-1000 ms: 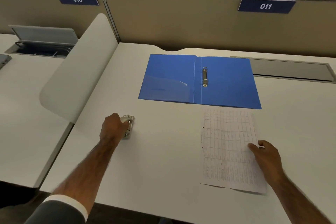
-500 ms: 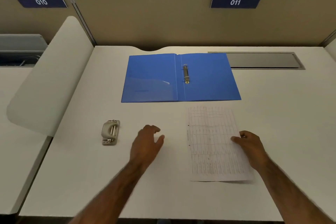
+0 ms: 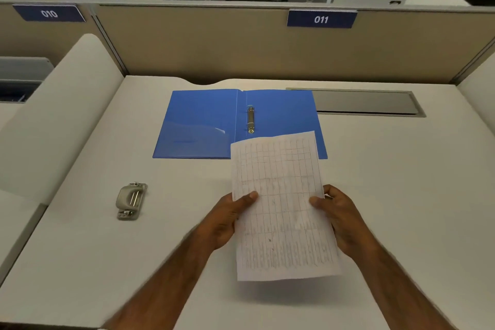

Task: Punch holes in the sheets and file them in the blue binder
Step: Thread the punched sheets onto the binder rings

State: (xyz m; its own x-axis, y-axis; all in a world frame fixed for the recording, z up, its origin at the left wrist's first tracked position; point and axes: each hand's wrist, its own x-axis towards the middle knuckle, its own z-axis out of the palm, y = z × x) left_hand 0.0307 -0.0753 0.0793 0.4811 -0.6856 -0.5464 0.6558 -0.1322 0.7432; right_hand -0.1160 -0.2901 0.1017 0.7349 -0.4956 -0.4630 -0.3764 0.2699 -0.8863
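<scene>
white desk (image 3: 401, 195), partition (image 3: 214, 48), sign 011 (image 3: 321, 19)

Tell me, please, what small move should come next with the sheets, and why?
Probably carry the sheets left to the hole punch. Both hands, left hand and right hand, hold them by their side edges above the desk, the punch sits free to the left, and the open blue binder has bare rings. Whether holes exist already is unclear.

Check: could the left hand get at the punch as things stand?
Probably yes, once it lets go. The left hand is gripping the sheet with the right hand. The punch lies to its left on bare desk, nothing between.
</scene>
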